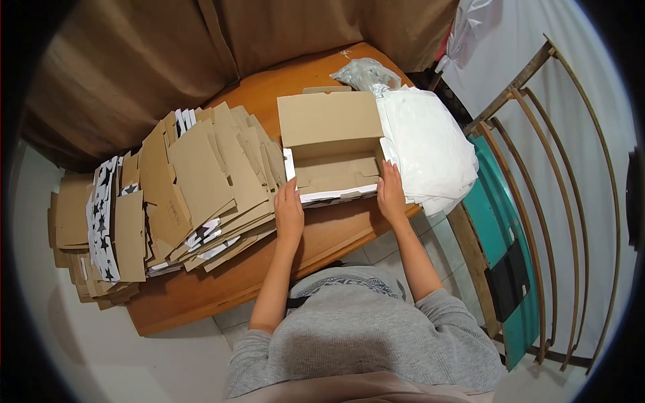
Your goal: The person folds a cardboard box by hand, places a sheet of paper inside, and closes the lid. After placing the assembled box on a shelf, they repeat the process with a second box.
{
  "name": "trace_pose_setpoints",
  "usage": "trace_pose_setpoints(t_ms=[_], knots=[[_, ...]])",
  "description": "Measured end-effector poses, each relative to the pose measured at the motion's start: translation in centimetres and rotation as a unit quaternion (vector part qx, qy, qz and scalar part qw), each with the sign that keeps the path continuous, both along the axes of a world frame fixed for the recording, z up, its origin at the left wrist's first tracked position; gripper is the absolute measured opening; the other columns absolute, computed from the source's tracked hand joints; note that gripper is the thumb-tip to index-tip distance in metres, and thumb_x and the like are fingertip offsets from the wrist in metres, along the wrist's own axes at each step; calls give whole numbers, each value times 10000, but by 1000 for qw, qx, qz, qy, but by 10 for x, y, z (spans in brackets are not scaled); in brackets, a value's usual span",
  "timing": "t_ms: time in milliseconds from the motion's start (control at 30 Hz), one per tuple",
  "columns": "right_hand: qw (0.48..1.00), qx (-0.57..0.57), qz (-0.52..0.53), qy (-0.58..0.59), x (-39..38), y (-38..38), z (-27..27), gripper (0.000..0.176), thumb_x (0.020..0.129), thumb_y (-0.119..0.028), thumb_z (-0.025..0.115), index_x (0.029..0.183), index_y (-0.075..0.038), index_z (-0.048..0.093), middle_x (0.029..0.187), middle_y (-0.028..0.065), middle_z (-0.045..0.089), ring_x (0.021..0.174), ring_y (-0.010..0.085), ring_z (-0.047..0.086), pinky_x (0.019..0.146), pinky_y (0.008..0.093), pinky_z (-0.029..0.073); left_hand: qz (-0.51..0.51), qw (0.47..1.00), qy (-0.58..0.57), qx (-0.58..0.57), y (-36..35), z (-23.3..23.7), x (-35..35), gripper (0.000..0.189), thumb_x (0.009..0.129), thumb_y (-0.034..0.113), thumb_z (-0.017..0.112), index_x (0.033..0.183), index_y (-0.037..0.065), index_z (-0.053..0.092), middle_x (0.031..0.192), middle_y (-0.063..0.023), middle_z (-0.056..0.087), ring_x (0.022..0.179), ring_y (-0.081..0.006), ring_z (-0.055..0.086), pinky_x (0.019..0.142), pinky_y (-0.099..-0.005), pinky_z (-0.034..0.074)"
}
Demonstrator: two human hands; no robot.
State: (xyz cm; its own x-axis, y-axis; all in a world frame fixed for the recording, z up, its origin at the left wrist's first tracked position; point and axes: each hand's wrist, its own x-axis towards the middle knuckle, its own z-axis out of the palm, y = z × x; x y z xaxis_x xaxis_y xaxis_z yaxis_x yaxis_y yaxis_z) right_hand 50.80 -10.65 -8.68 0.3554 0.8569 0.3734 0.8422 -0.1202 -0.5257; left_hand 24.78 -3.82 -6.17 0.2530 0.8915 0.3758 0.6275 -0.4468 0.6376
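Cardboard box (336,153) stands open, left hand (289,207) and right hand (391,194) clasping its sides

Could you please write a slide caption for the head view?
Left hand and right hand against opposite sides of an open cardboard box, between flat cardboard stacks and a white pile.

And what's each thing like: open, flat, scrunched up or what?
Cardboard box: open, lid up, nothing seen inside.
Cardboard pieces: flattened, heaped in overlapping piles.
White sheets: flat, loosely stacked.
Clear plastic bag: crumpled; can't tell if closed.
Brown curtain: hanging in folds.
Left hand: touching the box's left side.
Right hand: touching the box's right side.
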Motion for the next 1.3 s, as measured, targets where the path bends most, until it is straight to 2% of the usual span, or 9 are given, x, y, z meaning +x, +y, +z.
trace_pose_setpoints(t_ms=[33,67,133,233,433,567,733,1100,1300], knots=[[1000,5,2,-2,0,0,0,433,951,-125,398,1369,-13,371,1394,220,395,1318,402,323,1086,451,275,16,1000,-20,5,2,3,2,301,926,89,501,1210,-7,478,1121,-228,530,1015,-385,514,857,-446,426],[1000,11,5,-4,0,0,0,426,959,-125,387,1371,-18,370,1407,210,383,1333,385,310,1094,433,268,12,1000,-19,4,4,4,3,301,926,89,501,1210,-7,478,1121,-228,530,1015,-385,514,857,-446,426],[1000,13,1,-1,-1,0,-1,429,948,-119,393,1364,-16,378,1405,214,383,1325,395,313,1089,444,273,70,996,-37,-33,5,2,3,318,924,131,523,1193,-21,447,1083,-269,538,991,-408,526,835,-464,427],[1000,19,-1,-3,-2,0,-2,429,936,-112,398,1354,-18,390,1408,215,378,1320,402,312,1086,454,277,44,992,-59,-100,5,-1,-2,310,929,168,522,1153,-27,431,1011,-300,562,928,-439,556,784,-492,433],[1000,22,-8,-18,-6,-8,-8,431,918,-89,400,1346,-33,410,1431,197,351,1337,394,291,1099,452,256,29,988,-7,-149,1,2,-9,263,933,160,498,1120,-13,431,814,-293,609,769,-464,599,644,-512,459],[1000,27,-7,-9,-10,-13,-5,442,895,-87,425,1332,-23,422,1433,199,345,1333,404,291,1097,463,258,34,994,23,-101,-4,1,-10,259,919,133,494,1124,-9,423,777,-283,608,720,-464,600,604,-522,464],[1000,25,-11,-12,-9,-16,-7,447,891,-83,423,1334,-28,421,1438,191,341,1333,403,290,1099,461,259,32,988,61,-141,-7,4,-11,257,917,126,464,1131,-3,407,755,-281,603,695,-462,597,589,-535,460],[999,33,30,15,7,2,-1,470,880,-38,423,1349,-21,399,1376,217,416,1302,414,339,1092,455,273,37,988,25,-145,-13,14,-6,218,901,108,464,1066,-9,385,664,-276,582,635,-467,584,547,-541,438],[996,40,58,58,24,14,-1,497,863,-65,498,1348,-17,398,1351,218,442,1292,404,361,1083,456,288,66,983,57,-163,-18,10,5,256,895,116,461,1093,-4,354,668,-278,586,642,-468,589,559,-544,448]])
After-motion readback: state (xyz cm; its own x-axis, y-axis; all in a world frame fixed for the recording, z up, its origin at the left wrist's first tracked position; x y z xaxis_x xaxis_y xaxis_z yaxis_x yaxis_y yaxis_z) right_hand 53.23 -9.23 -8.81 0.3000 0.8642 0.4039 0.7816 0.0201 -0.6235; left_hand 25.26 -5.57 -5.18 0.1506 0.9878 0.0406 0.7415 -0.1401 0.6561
